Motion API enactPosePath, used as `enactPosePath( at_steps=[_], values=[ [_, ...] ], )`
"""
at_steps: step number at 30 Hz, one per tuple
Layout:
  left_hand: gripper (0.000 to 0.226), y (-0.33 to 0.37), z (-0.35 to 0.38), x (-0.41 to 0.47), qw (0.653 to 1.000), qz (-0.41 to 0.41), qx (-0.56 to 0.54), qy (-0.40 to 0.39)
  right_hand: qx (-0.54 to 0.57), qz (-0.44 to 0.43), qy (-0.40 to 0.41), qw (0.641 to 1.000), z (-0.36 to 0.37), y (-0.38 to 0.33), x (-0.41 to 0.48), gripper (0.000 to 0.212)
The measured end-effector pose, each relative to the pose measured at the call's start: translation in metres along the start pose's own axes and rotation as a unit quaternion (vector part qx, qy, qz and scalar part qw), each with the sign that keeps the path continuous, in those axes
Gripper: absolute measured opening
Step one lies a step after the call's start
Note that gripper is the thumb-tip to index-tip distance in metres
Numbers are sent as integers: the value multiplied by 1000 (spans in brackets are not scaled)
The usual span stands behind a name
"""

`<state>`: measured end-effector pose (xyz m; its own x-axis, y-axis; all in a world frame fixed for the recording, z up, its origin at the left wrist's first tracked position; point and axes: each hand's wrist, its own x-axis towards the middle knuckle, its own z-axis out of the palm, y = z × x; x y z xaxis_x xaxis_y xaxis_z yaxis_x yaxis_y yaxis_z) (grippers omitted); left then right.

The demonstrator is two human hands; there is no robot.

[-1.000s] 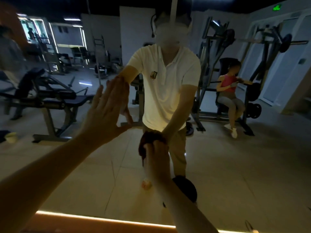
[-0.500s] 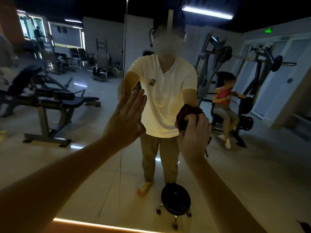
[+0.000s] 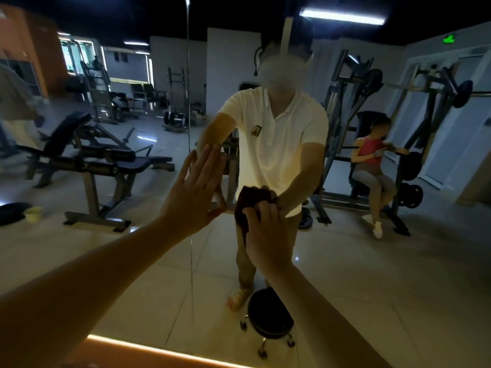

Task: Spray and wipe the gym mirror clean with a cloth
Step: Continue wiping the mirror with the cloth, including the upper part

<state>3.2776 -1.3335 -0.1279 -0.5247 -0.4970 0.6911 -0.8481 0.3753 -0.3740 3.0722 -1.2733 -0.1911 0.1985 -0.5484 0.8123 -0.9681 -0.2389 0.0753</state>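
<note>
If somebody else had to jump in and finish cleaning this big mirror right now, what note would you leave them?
Left hand: open, palm flat against the mirror, over the vertical seam between panels.
Right hand: its grip is on the dark red cloth, pressing it to the glass just right of the left hand.
Spray bottle: not in view.
Done: wiping is under way; how much glass is already clean cannot be told in this dim light.
Left: wipe the rest of the mirror, probably spraying again first if it looks dry.
</note>
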Motion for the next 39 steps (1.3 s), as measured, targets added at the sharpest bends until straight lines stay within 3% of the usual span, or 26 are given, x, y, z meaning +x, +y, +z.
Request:
enactPosePath(
  at_steps=[4, 8, 12, 15, 20, 22, 26, 30, 32, 34, 36, 39],
  values=[
    [128, 3, -7, -2, 1000, -5, 14, 9, -24, -100, -8, 995, -7, 28, -5, 34],
    [132, 9, -12, -2, 999, -33, 21, -22, -21, -44, 60, 997, -38, 74, 10, 29],
    [134, 15, -17, -2, 998, -49, 31, -29, -39, 13, 133, 990, -71, 97, 43, 43],
    [135, 12, -17, -2, 998, -39, 30, -27, -46, 27, 146, 988, -75, 86, 58, 46],
    [121, -28, -17, -1, 998, 48, 11, 24, -39, 36, 140, 989, -55, 47, 74, 43],
    [111, -53, -21, 4, 997, 24, -13, 69, -37, 31, 142, 989, -41, 21, 77, 33],
    [80, -109, -33, 23, 982, -47, -55, 174, -48, -74, 117, 989, -8, -27, 80, 16],
    [80, -133, -11, 35, 981, -61, -69, 172, -84, -270, -44, 958, 16, -52, 65, 14],
    [81, -134, -2, 38, 981, -64, -77, 169, -89, -297, -58, 949, 17, -54, 65, 13],
    [80, -136, 0, 40, 979, -53, -88, 178, -120, -290, -37, 949, 3, -49, 79, 26],
    [80, -139, 2, 41, 976, -36, -93, 195, -134, -257, 1, 957, -17, -39, 105, 18],
    [81, -139, 4, 41, 975, -37, -97, 196, -148, -155, 109, 971, -47, -28, 159, 30]
  ],
)
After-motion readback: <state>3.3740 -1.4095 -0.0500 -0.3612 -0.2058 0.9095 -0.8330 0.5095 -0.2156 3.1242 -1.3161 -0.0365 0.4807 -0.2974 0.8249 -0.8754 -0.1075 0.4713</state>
